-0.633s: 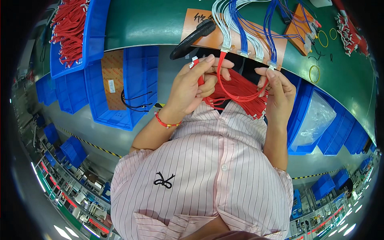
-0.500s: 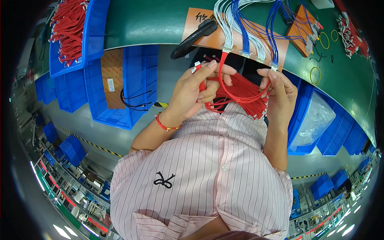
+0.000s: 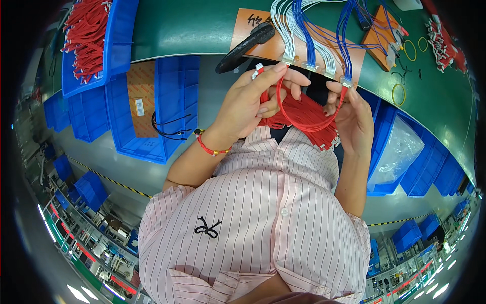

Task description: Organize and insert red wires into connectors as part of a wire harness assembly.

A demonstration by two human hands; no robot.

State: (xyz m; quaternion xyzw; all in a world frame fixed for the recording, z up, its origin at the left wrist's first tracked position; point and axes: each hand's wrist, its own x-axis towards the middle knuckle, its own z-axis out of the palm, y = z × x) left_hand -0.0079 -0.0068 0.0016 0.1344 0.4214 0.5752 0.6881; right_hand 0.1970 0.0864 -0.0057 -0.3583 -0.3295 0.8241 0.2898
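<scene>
My left hand (image 3: 255, 99) is closed around a folded red cable (image 3: 264, 96) whose white connector (image 3: 259, 68) sticks up past the fingers. Its thumb tip reaches a white plug (image 3: 287, 61) on the white wires, where one end of a looped red cable (image 3: 304, 124) sits. At the loop's other end, my right hand (image 3: 354, 114) has its thumb and fingers around the red wires, just below the clear connector (image 3: 346, 82) of the blue wires. Below and between both hands lies a bundle of red cables (image 3: 309, 114) with white ends, partly hidden by the left hand.
An orange-brown board (image 3: 248, 20) on the green table (image 3: 182, 25) carries the white and blue wires, with a black handle-like piece (image 3: 245, 48) at its left. A blue bin (image 3: 119, 40) of red cables stands far left. Red cables (image 3: 445, 50) and yellow rings (image 3: 399, 95) lie right.
Both hands have moved slightly up toward the board. The red cable's right end now meets the blue-wire connector, and my left thumb has come up to the white plug.
</scene>
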